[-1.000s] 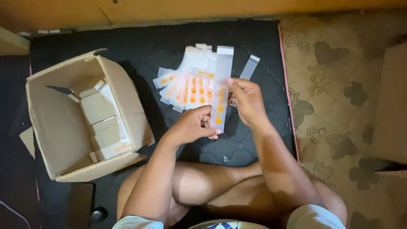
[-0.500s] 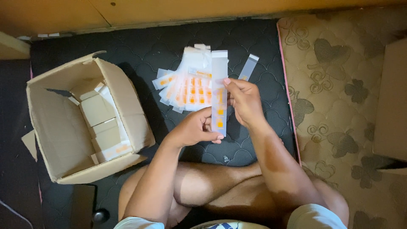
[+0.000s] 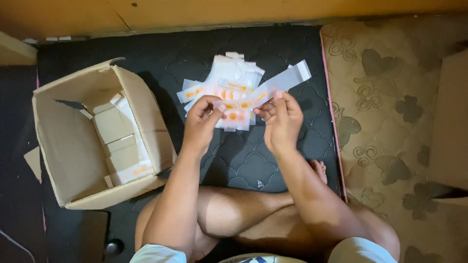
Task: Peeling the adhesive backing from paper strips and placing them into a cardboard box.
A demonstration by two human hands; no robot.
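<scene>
Turned from upright to slanting, the clear strip (image 3: 273, 87) is pinched by both hands' fingers (image 3: 222, 108); sorting continues, needing laying onto the pile (image 3: 229, 78).

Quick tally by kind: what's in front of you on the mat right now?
Cardboard box, open: 1
Small white cartons inside it: about 4, partly hidden
Clear strip with orange patches, held between left hand and right hand: 1
Pile of similar strips on the black mat: 1 pile, strips too overlapped to count
Total: about 7 items, counting the pile as 1
</scene>
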